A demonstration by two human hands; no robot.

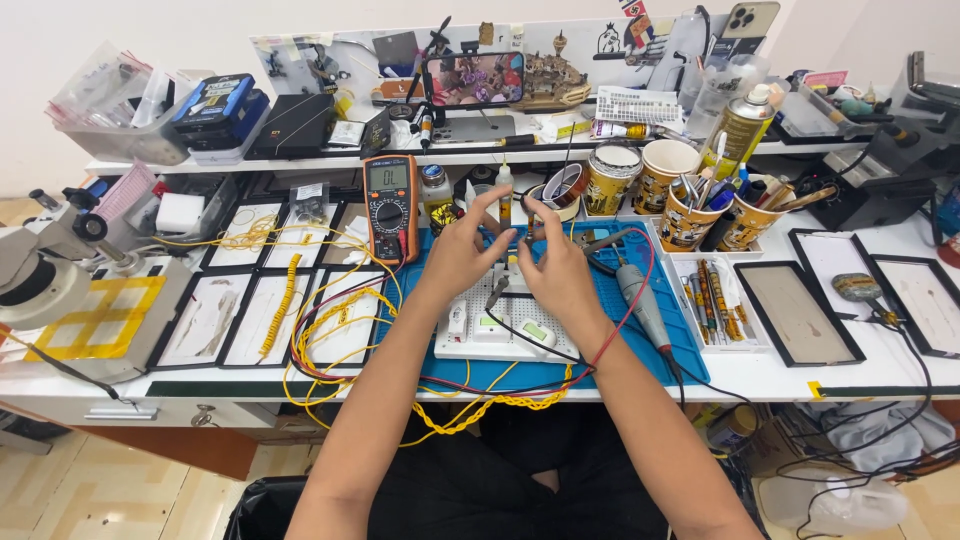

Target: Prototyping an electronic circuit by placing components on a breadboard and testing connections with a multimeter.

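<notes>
we've got both hands up over the blue mat [610,300] on the bench [860,375], left hand [458,252] and right hand [556,266] with fingers half spread, pinching some tiny part [510,240] between the fingertips, too small to tell what. Looks like we're mid-fiddling above the white breadboard [500,335]; next bit probably needs a steady seat. Count: one orange multimeter [390,205], four paper cups, one microscope [45,270]

Orange multimeter [390,205] left of mat; microscope [45,265] (far left); paper cups [665,170].
</notes>
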